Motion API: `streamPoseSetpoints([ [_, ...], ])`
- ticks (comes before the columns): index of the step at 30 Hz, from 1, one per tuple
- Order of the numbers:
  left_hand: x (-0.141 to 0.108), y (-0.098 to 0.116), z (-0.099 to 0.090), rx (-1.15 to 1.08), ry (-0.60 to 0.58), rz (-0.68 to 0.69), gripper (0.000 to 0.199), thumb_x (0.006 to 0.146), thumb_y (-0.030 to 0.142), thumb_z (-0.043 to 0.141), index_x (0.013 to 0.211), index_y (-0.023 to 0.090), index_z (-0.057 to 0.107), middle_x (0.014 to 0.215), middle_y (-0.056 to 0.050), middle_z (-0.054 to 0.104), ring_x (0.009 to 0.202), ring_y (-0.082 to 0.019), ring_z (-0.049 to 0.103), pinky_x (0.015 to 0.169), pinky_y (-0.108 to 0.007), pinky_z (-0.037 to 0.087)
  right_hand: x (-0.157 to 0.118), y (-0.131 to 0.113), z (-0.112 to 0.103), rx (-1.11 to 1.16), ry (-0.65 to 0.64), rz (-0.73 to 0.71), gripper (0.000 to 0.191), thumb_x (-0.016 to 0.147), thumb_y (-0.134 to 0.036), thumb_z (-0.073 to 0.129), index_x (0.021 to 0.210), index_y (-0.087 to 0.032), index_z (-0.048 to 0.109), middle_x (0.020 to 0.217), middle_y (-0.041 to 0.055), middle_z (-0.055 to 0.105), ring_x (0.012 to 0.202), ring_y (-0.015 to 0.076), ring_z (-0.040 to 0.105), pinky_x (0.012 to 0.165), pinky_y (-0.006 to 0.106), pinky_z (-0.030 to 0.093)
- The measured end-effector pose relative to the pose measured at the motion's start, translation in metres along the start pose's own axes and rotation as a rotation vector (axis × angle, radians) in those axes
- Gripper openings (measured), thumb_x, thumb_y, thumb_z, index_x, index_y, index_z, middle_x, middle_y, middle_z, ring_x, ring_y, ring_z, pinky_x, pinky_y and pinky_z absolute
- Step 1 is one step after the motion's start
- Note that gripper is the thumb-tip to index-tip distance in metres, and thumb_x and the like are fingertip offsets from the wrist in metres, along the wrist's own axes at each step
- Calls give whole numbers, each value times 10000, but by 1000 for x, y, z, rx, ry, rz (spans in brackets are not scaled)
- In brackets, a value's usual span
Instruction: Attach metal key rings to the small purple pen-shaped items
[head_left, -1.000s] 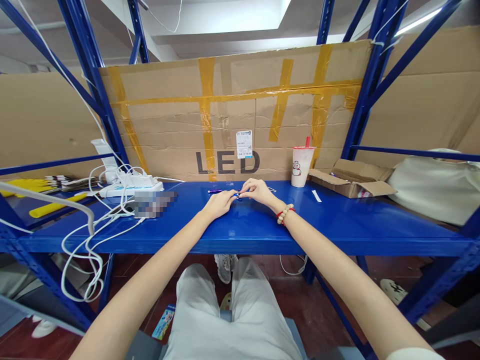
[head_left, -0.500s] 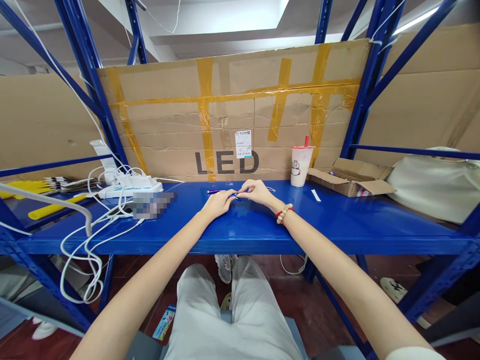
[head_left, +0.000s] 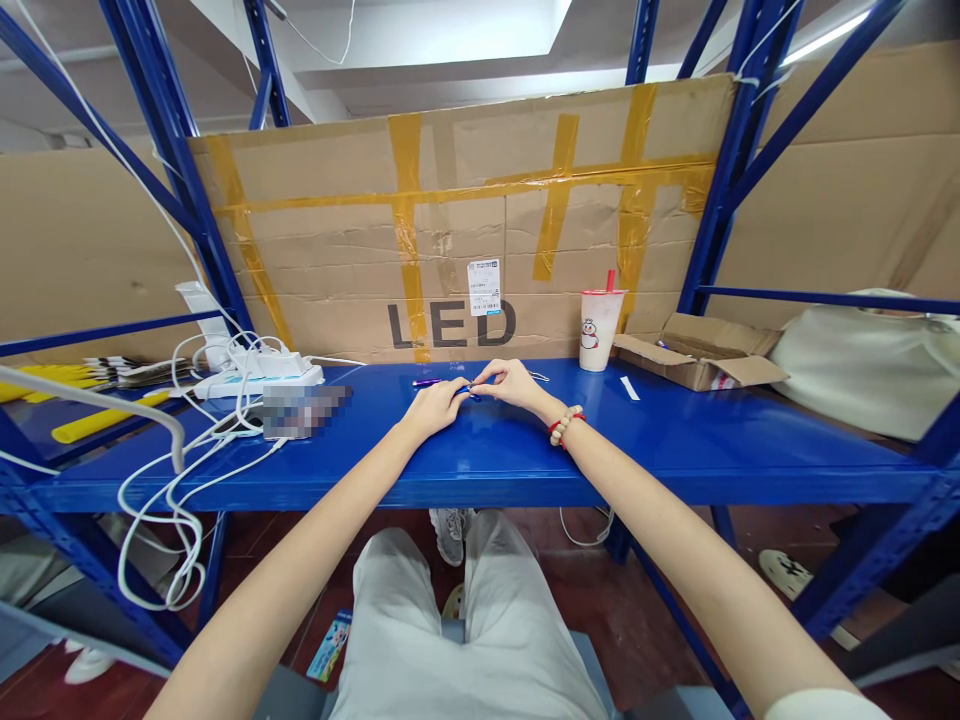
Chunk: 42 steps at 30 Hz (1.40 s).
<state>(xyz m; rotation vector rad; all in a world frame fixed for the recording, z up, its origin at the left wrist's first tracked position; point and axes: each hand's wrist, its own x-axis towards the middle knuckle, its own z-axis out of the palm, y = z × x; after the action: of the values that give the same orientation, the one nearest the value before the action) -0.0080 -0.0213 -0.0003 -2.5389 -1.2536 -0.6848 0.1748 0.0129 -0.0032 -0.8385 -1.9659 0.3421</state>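
My left hand (head_left: 435, 407) rests on the blue table with its fingers closed around a thin blue pen-like piece (head_left: 463, 389). From the other side, the thumb and fingertips of my right hand (head_left: 510, 383) pinch the same piece, so the two hands nearly meet. Most of the piece is hidden by fingers, and its details are too small to make out. A slim purple stick, perhaps a pen (head_left: 426, 383), lies just behind my left hand. Beyond my right hand lies a small pale looped item (head_left: 539, 377), partly covered.
At the right stand a white cup (head_left: 600, 330) with a red straw, a paper strip (head_left: 629, 388) and an open cardboard box (head_left: 701, 360). White cables (head_left: 180, 500) and a power strip (head_left: 262, 379) crowd the left. A cardboard wall (head_left: 337, 260) closes the back.
The hands stay together at the same spot, with slight finger movement at the thin blue piece. The whole view has shifted slightly.
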Motion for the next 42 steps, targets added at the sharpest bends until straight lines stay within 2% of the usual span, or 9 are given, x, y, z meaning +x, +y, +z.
streamPoseSetpoints([
  [7, 1, 1, 0, -50, -62, -35, 282, 908, 325, 261, 1063, 221, 471, 943, -46, 646, 875, -190, 612, 728, -284, 461, -1, -4, 2, 62, -31, 65, 373, 622, -474, 675, 753, -125, 692, 698, 63, 664, 419, 82, 490, 430, 222, 382],
  [12, 2, 1, -2, -124, -82, -73, 267, 912, 327, 245, 1025, 220, 462, 920, -44, 644, 856, -188, 615, 701, -279, 458, 0, -11, 6, 63, 12, 86, 378, 620, -488, 667, 713, -122, 685, 612, 49, 644, 412, 84, 479, 421, 217, 372],
  [18, 1, 2, -2, -147, -70, -75, 265, 911, 326, 249, 1030, 212, 457, 945, -59, 644, 865, -205, 616, 695, -292, 463, 0, -19, 6, 189, 3, 116, 399, 605, -486, 675, 697, -98, 677, 637, 60, 637, 422, 76, 460, 418, 218, 366],
  [22, 1, 0, 0, -152, -45, -54, 264, 909, 319, 257, 1051, 209, 450, 1013, -73, 632, 911, -217, 608, 731, -312, 465, 0, -20, 5, 255, -27, 138, 396, 616, -483, 668, 674, -92, 670, 585, 42, 605, 424, 67, 438, 427, 215, 358],
  [27, 0, 1, 0, -170, -31, -34, 253, 909, 327, 267, 1073, 225, 431, 1063, -66, 617, 975, -217, 593, 782, -322, 461, -1, -17, 3, 255, -41, 174, 403, 613, -488, 670, 705, -95, 678, 513, 14, 563, 424, 68, 426, 429, 212, 347],
  [32, -1, 2, -3, -194, -22, -35, 256, 903, 311, 296, 1134, 253, 390, 1065, -44, 615, 976, -203, 597, 793, -313, 461, -2, -16, 4, 206, -35, 194, 419, 563, -504, 698, 649, -95, 659, 502, 18, 564, 415, 73, 433, 426, 216, 339],
  [37, -1, 4, -5, -202, -4, -50, 268, 902, 315, 295, 1139, 224, 382, 923, -57, 645, 877, -215, 626, 729, -310, 469, 0, -18, 5, 197, -7, 164, 449, 606, -545, 649, 673, -101, 670, 469, 4, 535, 402, 68, 408, 425, 216, 330],
  [42, 0, 5, -5, -220, -10, -46, 274, 908, 298, 268, 1152, 209, 358, 862, -56, 644, 827, -208, 631, 700, -300, 465, 1, -17, 4, 221, -28, 206, 468, 624, -565, 625, 700, -106, 674, 460, -10, 509, 399, 59, 379, 409, 207, 304],
])
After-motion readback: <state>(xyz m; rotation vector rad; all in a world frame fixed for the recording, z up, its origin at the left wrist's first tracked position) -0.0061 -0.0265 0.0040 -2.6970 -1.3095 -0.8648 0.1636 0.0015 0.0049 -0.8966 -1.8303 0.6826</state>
